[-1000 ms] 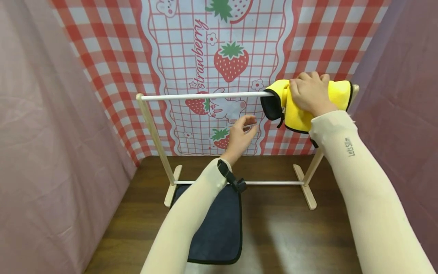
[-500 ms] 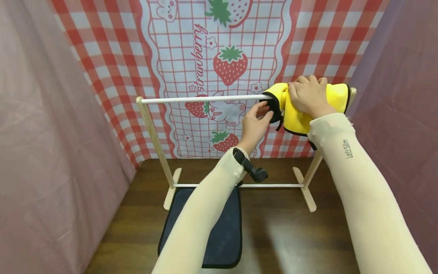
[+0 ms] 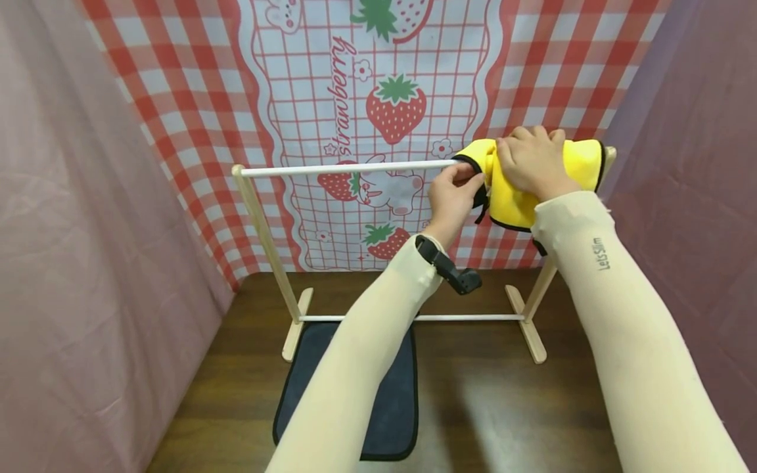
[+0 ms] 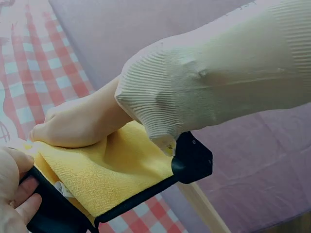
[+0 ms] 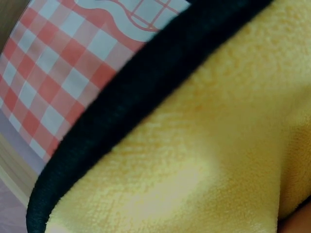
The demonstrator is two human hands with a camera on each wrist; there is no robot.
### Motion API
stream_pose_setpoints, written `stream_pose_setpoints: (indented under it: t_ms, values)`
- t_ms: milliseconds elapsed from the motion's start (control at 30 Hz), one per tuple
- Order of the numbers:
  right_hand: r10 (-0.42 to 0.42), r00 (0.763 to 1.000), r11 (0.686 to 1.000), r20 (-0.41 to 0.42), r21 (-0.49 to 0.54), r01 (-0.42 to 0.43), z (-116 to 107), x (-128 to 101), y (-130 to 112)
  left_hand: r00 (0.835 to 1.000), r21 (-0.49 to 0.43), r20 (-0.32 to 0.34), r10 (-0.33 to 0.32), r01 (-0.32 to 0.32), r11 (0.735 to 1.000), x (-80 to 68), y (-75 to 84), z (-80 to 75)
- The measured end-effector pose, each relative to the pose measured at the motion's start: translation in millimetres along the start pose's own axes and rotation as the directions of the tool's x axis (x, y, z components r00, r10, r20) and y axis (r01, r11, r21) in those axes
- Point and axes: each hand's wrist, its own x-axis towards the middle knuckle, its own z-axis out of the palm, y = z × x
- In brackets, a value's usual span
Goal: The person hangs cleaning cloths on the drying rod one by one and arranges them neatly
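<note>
A yellow microfiber towel with black trim and a dark reverse side is draped over the right end of the white rod of a wooden rack. My right hand grips the towel from above, its fingers bent over the rod. At the towel's left end, my left hand pinches the dark-backed edge between thumb and fingers. In the left wrist view, the left fingers lie against this dark flap, beside the yellow towel. The towel fills most of the right wrist view.
A dark cloth with black trim lies flat on the wooden table, partly under my left forearm. The rack's left post and lower white bar stand behind it. A strawberry-print checked cloth hangs behind, with pink curtains at the sides.
My left hand has moved right and up from beside the towel to its left end and now pinches the dark edge. The right hand has kept its hold on the towel.
</note>
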Motion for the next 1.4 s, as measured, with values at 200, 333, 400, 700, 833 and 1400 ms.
stream_pose_setpoints:
  t_ms: [200,333,400,700,833,1400]
  values:
    - [0.003,1.000,1.000,0.012,-0.004,-0.003,-0.2,0.5,-1.2,0.999,-0.002,-0.032,-0.004,0.004,1.000,1.5,-0.8,-1.0]
    - [0.002,1.000,1.000,0.012,0.012,-0.002,0.3,1.4,-2.6,0.999,-0.006,-0.039,-0.013,0.013,1.000,1.8,-3.2,-2.7]
    - [-0.001,1.000,1.000,0.013,0.026,0.001,0.5,1.3,-2.4,0.999,-0.008,-0.046,-0.016,0.015,1.000,1.7,-3.7,-3.2]
    - [-0.037,0.997,0.982,-0.069,0.183,0.049,-13.3,-6.8,1.4,0.998,-0.037,-0.065,-0.001,-0.001,0.999,1.7,-2.8,-4.6]
    - [-0.009,0.988,0.961,-0.151,0.271,0.050,-25.5,-14.5,4.5,0.998,-0.056,-0.066,-0.018,0.014,0.998,2.1,-1.5,-4.3]
    - [0.328,0.852,0.776,-0.409,0.631,0.004,-44.1,-59.1,53.6,0.998,-0.017,-0.056,-0.010,0.009,1.000,4.4,-1.1,-3.9]
